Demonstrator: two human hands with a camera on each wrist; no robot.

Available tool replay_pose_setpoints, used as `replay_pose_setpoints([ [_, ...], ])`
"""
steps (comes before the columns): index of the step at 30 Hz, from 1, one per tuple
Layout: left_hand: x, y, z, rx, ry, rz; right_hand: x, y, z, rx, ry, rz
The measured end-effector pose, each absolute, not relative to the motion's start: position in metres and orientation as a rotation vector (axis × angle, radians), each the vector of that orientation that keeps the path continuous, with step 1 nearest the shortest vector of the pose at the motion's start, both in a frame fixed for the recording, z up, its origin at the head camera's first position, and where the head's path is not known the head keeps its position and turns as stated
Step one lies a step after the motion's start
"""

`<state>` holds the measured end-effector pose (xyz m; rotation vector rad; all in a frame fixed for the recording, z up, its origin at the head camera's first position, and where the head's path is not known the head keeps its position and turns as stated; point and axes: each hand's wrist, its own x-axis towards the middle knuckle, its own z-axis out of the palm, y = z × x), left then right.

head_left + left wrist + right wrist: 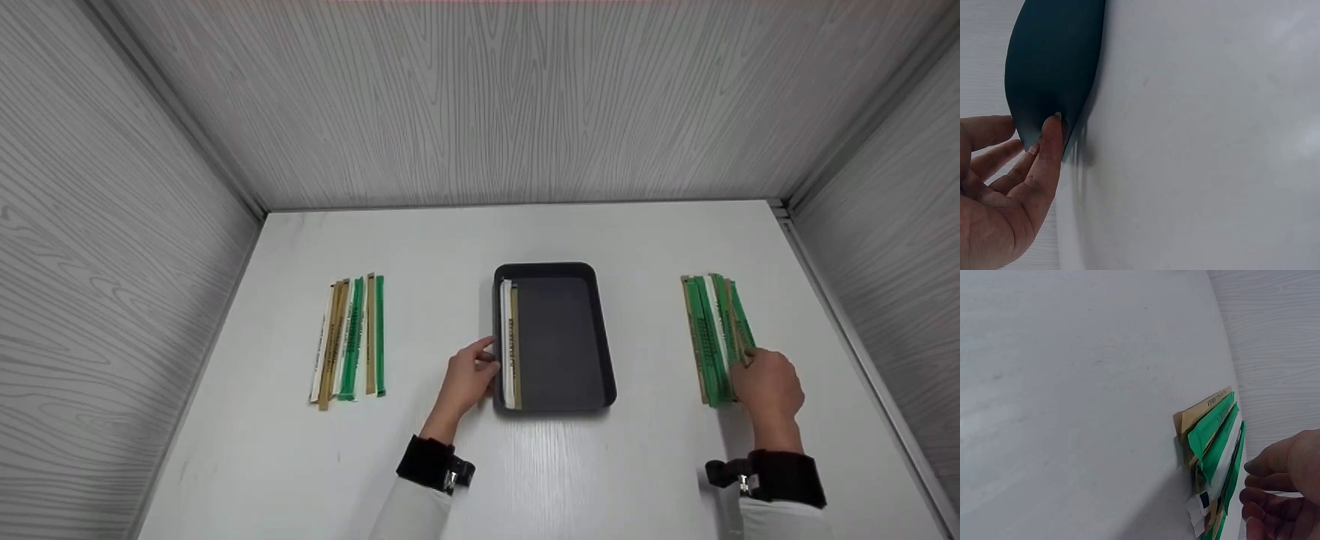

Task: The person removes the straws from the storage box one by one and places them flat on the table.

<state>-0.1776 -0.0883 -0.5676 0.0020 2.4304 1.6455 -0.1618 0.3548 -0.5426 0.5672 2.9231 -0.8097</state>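
Observation:
A dark shallow tray [559, 345] lies mid-table. Along its left side are two long slim paper packets, one white [507, 345] and one brown [515, 345]. My left hand [469, 375] is at the tray's left side; in the left wrist view, its thumb and fingers [1047, 152] grip the tray's edge [1055, 62]. My right hand [769, 382] bends over the lower right of a pile of green, brown and white packets [705, 337]. In the right wrist view its fingertips [1249, 495] are beside a green packet [1234, 472]; I cannot tell whether they pinch one.
A second group of white, brown and green packets [349, 337] lies at the left of the white table [442, 240]. Wood-grain panels [480, 105] enclose the back and both sides. The tray has raised walls. Each wrist wears a black strap [787, 478] with a small camera.

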Motion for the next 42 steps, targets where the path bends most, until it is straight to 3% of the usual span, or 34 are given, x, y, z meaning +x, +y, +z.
replay_pose_setpoints([
  [5,-0.178,-0.088,-0.567,-0.016,2.422,1.638,-0.168,0.333,-0.538,0.472,3.042,-0.869],
  [12,-0.177,-0.086,-0.567,-0.030,2.436,1.605,-0.176,0.286,-0.542,-0.012,3.082,-1.056],
  [17,-0.176,-0.085,-0.564,-0.031,2.496,1.558,-0.180,0.255,-0.555,-0.172,2.937,-1.198],
  [28,-0.167,-0.060,-0.541,0.108,3.169,1.100,-0.184,0.224,-0.572,-0.183,2.676,-1.396],
  [33,-0.165,-0.041,-0.536,0.226,3.189,0.941,-0.186,0.223,-0.575,-0.174,2.671,-1.400],
  [42,-0.161,-0.007,-0.544,0.151,3.129,0.330,-0.185,0.221,-0.574,-0.135,2.650,-1.410],
])
